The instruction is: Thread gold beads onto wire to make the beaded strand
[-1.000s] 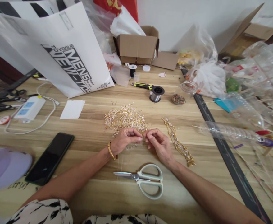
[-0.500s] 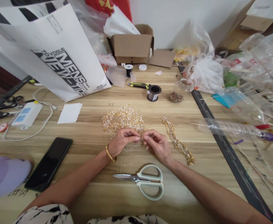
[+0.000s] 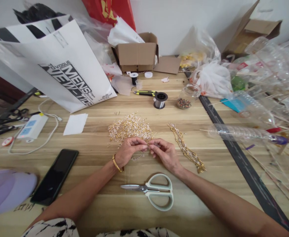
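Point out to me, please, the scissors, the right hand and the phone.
Scissors (image 3: pixel 143 188): head view, on the pivot.
Right hand (image 3: pixel 167 155): head view, on its back.
Phone (image 3: pixel 55 177): head view, middle of the dark screen.

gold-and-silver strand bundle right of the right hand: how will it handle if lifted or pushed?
Probably floppy: the strand bundle lies in loose, slightly bent lines. Likely to snag or tangle, since thin strands overlap along its length. Pushed, it would more likely drag and bunch than roll, as it lies long and flat on the table.
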`<move>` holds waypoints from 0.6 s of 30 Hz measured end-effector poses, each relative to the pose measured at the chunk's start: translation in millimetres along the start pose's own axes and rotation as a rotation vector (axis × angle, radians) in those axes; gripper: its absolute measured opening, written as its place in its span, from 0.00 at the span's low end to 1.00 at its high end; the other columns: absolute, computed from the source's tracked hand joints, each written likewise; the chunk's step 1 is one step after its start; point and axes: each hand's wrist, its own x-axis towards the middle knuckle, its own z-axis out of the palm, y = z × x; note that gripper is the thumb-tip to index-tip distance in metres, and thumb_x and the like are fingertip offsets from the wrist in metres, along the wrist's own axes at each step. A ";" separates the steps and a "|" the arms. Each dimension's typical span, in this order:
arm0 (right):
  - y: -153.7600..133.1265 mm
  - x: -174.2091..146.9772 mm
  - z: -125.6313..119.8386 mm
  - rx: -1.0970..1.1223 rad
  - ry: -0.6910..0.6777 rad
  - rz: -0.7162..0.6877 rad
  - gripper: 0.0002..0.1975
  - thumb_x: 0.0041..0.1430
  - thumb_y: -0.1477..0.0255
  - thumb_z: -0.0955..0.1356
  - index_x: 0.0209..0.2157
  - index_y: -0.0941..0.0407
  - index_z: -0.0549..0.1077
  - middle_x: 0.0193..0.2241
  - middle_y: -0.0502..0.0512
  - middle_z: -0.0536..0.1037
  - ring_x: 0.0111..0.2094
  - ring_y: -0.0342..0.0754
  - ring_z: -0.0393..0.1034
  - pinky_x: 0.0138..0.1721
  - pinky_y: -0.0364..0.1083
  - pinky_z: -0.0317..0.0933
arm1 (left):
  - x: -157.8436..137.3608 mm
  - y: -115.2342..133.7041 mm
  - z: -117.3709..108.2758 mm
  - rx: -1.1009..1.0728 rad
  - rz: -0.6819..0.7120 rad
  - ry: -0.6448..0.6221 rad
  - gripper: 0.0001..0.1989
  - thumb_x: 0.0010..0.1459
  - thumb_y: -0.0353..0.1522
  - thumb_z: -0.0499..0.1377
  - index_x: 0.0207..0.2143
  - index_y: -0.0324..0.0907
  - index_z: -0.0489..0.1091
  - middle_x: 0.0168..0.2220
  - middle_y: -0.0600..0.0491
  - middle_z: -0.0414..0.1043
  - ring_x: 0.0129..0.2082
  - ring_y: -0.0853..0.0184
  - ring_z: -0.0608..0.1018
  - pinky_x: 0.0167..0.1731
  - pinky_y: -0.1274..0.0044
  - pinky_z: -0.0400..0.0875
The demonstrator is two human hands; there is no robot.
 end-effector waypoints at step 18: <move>0.9 0.2 0.1 -0.028 -0.047 -0.057 0.11 0.53 0.64 0.70 0.30 0.59 0.73 0.22 0.50 0.71 0.22 0.40 0.64 0.22 0.40 0.61 | 0.1 -1.6 -1.5 0.082 0.042 0.018 0.08 0.45 0.31 0.66 0.29 0.37 0.74 0.27 0.53 0.77 0.28 0.70 0.76 0.33 0.79 0.70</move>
